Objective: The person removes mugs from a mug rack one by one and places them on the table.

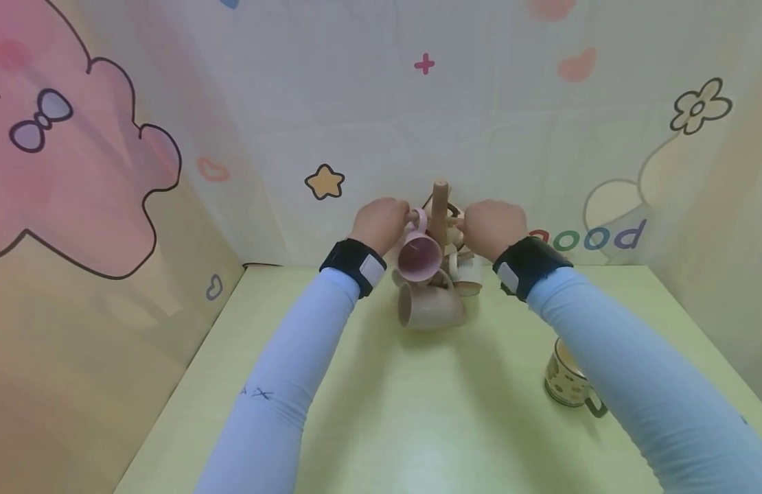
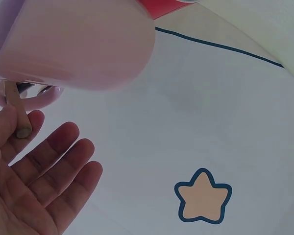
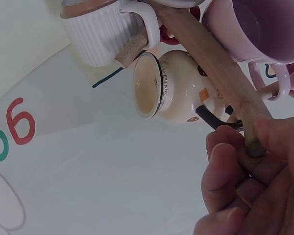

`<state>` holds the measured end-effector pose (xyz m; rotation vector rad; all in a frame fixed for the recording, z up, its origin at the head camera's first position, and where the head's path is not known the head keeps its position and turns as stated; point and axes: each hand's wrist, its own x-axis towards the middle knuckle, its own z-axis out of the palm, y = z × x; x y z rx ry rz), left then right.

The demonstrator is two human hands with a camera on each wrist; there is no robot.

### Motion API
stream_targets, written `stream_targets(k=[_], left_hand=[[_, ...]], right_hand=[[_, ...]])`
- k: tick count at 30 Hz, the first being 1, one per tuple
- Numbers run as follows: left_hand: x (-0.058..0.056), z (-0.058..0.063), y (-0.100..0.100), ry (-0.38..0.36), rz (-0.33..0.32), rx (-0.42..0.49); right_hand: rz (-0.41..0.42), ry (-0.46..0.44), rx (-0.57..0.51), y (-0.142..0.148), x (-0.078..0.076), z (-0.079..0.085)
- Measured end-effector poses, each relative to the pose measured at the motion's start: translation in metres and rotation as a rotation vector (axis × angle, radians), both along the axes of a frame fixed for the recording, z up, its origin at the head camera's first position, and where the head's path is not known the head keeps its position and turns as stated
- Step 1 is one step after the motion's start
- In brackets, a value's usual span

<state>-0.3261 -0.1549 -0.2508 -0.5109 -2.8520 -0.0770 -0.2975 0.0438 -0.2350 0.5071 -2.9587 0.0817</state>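
A wooden mug tree (image 1: 439, 209) stands at the back of the table with several mugs hung on its pegs. My left hand (image 1: 381, 225) pinches a peg (image 2: 20, 115) between thumb and forefinger, its other fingers spread. From that peg hangs a pink mug (image 1: 419, 258) by its handle. On the other side my right hand (image 1: 495, 228) pinches the end of another peg (image 3: 252, 132). Behind the post hangs a cream mug (image 3: 179, 88) with a dark handle. Lower down are a white ribbed mug (image 3: 108, 32) and a greyish-beige mug (image 1: 433, 309) lying sideways.
A patterned cream mug (image 1: 566, 377) with a dark handle stands on the pale green table (image 1: 381, 425), partly behind the right forearm. A printed cloth wall (image 1: 356, 89) rises right behind the mug tree, and side walls border the table.
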Motion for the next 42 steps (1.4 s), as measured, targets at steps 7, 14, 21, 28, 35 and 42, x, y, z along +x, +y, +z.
stream_targets(k=[7,14,21,28,35,42], left_hand=[[0.004,0.0,0.002,-0.003,0.001,-0.018],[0.008,0.0,0.004,0.013,0.014,-0.044],[0.01,0.0,0.006,0.017,0.014,-0.053],[0.01,-0.003,0.007,0.031,-0.02,-0.093],[0.016,-0.005,0.009,0.025,-0.03,-0.087],[0.019,-0.005,0.012,0.013,-0.035,-0.083]], right_hand=[[-0.017,-0.01,0.002,0.003,-0.004,0.0],[-0.018,0.017,0.005,0.006,-0.008,0.001],[-0.016,0.056,0.005,0.007,-0.01,0.001],[-0.012,0.064,0.004,0.01,-0.011,-0.001],[-0.022,0.059,0.006,0.012,-0.014,-0.005],[-0.023,0.062,-0.016,0.016,-0.02,-0.009]])
